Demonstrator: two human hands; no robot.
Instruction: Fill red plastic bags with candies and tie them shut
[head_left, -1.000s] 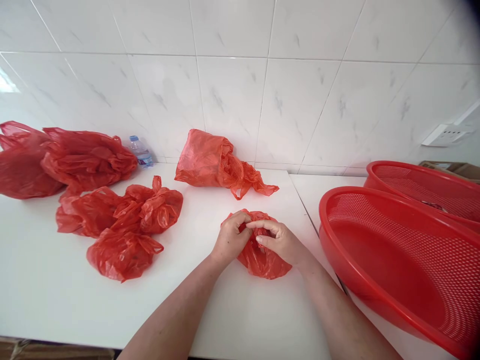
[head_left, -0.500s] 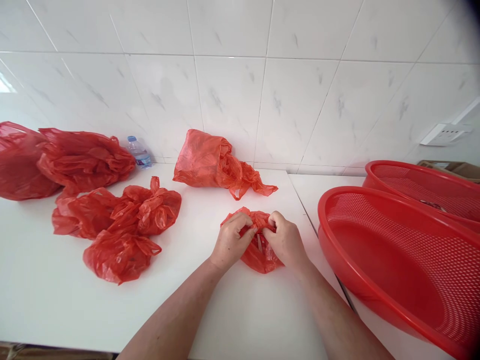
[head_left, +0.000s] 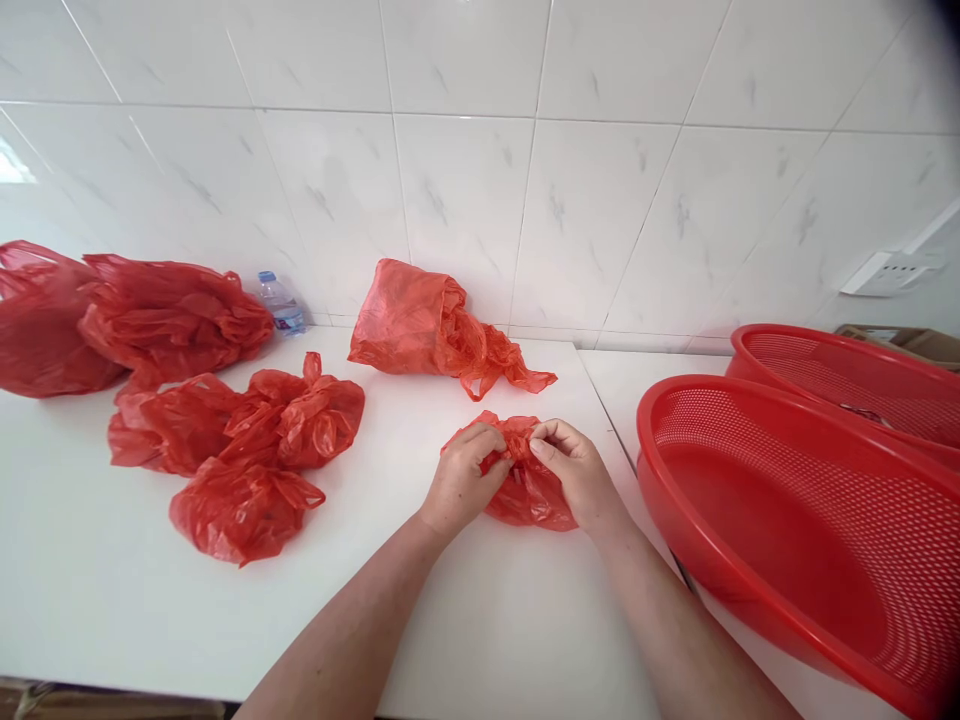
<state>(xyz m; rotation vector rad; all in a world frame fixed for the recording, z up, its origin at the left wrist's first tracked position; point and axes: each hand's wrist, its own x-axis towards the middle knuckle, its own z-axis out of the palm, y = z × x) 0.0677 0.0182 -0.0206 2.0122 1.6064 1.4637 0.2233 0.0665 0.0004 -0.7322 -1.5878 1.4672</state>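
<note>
A small crumpled red plastic bag [head_left: 529, 495] lies on the white countertop [head_left: 420, 620] in front of me. My left hand [head_left: 461, 480] pinches its left side with curled fingers. My right hand [head_left: 574, 470] grips its top right, fingertips pressed into the plastic. The two hands nearly touch above the bag and hide most of it.
Three knotted red bags [head_left: 247, 450] lie at the left, larger red bags [head_left: 142, 315] behind them beside a small water bottle [head_left: 281, 303]. Another red bag [head_left: 435, 330] leans against the tiled wall. Two red perforated baskets [head_left: 795, 520] sit at the right, below a wall socket [head_left: 889, 272].
Both hands kept working the bag's top. The bag has been gathered smaller, its lower part drawn in, and my right fingers have shifted from curled under to pinching on top.
</note>
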